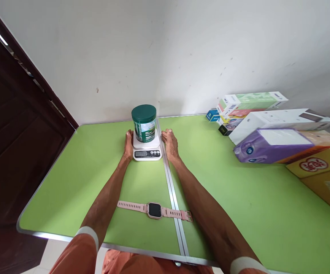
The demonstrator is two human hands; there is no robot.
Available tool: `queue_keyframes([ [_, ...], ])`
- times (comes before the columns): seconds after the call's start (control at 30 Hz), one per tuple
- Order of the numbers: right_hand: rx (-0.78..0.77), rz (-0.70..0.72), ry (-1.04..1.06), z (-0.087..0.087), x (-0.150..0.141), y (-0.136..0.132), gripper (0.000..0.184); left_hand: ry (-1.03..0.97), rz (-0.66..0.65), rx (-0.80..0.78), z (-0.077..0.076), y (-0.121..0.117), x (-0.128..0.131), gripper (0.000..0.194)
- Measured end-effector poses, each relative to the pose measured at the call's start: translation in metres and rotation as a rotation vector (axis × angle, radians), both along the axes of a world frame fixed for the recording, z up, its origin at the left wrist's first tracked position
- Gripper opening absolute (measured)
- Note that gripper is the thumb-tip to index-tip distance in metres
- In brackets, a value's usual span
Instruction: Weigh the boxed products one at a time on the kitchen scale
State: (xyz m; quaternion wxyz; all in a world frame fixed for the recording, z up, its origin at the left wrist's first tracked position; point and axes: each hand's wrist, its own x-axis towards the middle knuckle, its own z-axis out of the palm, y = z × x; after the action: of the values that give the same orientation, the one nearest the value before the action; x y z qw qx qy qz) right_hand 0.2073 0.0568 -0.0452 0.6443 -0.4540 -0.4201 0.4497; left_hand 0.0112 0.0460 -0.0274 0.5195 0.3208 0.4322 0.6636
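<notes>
I see the jar [144, 125] standing upright on the scale [147, 155] at mid-frame, on the table [227, 198]. The left hand [129, 145] and right hand [170, 145] flank it, loosely curled, released; I can't tell whether either touches the scale. A watch [154, 210] lies lower centre.

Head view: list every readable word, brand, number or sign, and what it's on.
"ER": yellow box, at the picture's edge.
Red oval logo on that box: too blurred.
"RO", probably: black box end.
Green jar label, scale markings: too small.
Purple pack, blue box, white box, green-and-white carton: too small or blurred.
Smartwatch screen: dark, no text visible.
</notes>
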Motion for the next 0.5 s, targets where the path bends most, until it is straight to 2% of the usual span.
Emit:
queue_keyframes([
  [0.33, -0.048, -0.012, 0.048, 0.0044, -0.0016, -0.0016, 0.101, -0.082, 0.027, 0.019, 0.0075, -0.004, 0.0085, 0.057],
  [0.5, -0.058, -0.008, 0.06, 0.0067, -0.0026, -0.0023, 0.098, -0.086, 0.028, 0.006, 0.008, -0.0033, 0.0078, 0.056],
])
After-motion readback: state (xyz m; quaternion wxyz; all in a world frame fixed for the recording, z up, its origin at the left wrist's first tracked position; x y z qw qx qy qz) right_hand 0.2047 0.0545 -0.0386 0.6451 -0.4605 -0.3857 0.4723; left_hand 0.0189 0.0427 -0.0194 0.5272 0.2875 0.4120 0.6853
